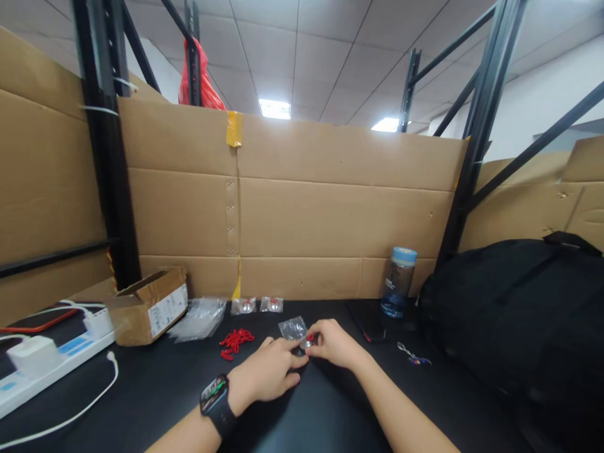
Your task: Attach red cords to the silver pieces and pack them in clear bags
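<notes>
Both hands meet over the black table (189, 384). My right hand (333, 345) pinches a small shiny round item with a bit of red (306, 343). My left hand (271, 370), with a black watch on the wrist, touches the left side of that item and the edge of a small clear plastic bag (292, 328); its fingers are bent and partly spread. The bag lies just beyond the fingertips. Left of the hands is a pile of red cords (236, 340). Two packed clear bags (244, 306) (272, 304) with red and shiny contents lie near the cardboard wall.
An open cardboard box (148, 306) and clear bags (201, 318) stand left, near a white power strip (61, 363) with cables. Toward the right are a dark phone (368, 322), a keychain (414, 356), a blue-lidded bottle (399, 283) and a large black bag (514, 321).
</notes>
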Tool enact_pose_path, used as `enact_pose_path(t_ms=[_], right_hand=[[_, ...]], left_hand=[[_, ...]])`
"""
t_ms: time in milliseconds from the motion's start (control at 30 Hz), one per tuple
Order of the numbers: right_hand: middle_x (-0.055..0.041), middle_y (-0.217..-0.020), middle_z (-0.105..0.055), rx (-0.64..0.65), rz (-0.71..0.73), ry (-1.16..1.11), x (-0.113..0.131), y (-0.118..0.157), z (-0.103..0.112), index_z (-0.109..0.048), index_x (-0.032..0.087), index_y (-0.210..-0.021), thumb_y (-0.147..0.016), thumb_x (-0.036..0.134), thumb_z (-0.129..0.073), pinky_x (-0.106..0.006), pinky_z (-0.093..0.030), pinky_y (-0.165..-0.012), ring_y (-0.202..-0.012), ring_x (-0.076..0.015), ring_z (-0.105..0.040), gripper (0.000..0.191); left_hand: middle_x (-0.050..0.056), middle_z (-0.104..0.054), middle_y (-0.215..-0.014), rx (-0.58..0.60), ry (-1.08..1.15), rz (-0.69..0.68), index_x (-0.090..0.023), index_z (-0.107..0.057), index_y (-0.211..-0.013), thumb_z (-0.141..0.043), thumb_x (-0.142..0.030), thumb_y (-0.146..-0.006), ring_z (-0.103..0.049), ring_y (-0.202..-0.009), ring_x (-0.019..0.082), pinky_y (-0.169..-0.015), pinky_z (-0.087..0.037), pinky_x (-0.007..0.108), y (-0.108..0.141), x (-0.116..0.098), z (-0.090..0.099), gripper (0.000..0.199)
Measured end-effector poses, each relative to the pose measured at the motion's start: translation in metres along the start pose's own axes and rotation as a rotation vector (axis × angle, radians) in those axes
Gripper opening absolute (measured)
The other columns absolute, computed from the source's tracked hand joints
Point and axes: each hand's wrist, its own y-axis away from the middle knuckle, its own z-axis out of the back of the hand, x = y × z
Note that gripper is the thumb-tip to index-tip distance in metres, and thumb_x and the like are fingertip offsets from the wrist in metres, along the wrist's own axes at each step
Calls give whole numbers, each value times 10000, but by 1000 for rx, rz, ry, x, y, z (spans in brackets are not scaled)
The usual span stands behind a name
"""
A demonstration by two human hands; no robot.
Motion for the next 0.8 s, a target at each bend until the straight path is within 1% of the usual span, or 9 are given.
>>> enact_pose_path(t_ms=[67,133,200,300,400,500,567,667,800], right_hand=[[-27,-719,-715,-43,14,32,4,-1,-1,-784,177,-922,-716,265,-783,-237,-438,-605,-628,-154,-627,225],[-19,-690,-704,-47,24,49,8,-2,-2,-777,171,-913,-731,242,-749,-234,-423,-590,-611,-147,-611,198],[-12,-681,-702,-47,33,50,9,-2,0,-768,170,-884,-719,200,-719,-231,-425,-603,-622,-143,-615,175],[-7,-701,-709,-45,12,-1,5,-1,7,-746,169,-843,-676,176,-716,-230,-442,-633,-669,-147,-638,171],[-4,-730,-717,40,-41,-184,-3,2,17,-714,162,-871,-654,199,-739,-233,-473,-651,-692,-149,-656,222],[-17,-765,-729,168,-68,-379,-7,5,25,-682,153,-908,-655,252,-771,-242,-498,-654,-698,-153,-675,287],[-29,-808,-739,216,-73,-434,-7,5,25,-671,154,-929,-642,269,-792,-243,-504,-650,-704,-155,-686,332],[-33,-828,-746,231,-83,-382,-3,5,23,-680,157,-924,-609,286,-827,-242,-505,-652,-705,-155,-691,370],[-13,-788,-740,169,-57,-216,1,4,20,-703,162,-865,-615,275,-829,-230,-489,-658,-698,-143,-674,302]], left_hand=[[60,-475,-1533,14,-8,-4,-396,-587,-1364,-559,-377,-926,-542,-1300,343,-1036,-434,547,0,1,1,439],[65,-459,-1544,22,-18,-4,-389,-589,-1367,-553,-384,-930,-527,-1318,345,-1029,-443,533,0,2,2,438],[74,-477,-1527,16,-22,-8,-376,-590,-1371,-546,-390,-932,-529,-1318,338,-1022,-456,505,0,3,2,442],[116,-534,-1471,-1,-42,2,-316,-592,-1378,-538,-414,-933,-567,-1272,337,-1017,-464,490,0,3,1,459],[138,-563,-1442,-26,-59,6,-265,-571,-1395,-547,-426,-926,-585,-1246,341,-1011,-468,490,0,3,0,497],[126,-574,-1434,-29,-65,0,-273,-561,-1397,-554,-421,-920,-599,-1227,341,-994,-477,493,1,3,1,500],[130,-563,-1445,-19,-70,10,-279,-575,-1385,-552,-422,-920,-601,-1225,349,-993,-474,503,1,2,1,486],[146,-525,-1481,2,-69,29,-282,-584,-1387,-538,-428,-928,-574,-1263,364,-1011,-458,519,1,0,2,484],[161,-522,-1482,29,-58,49,-283,-576,-1406,-532,-448,-933,-552,-1294,374,-1026,-442,538,1,1,2,502]])
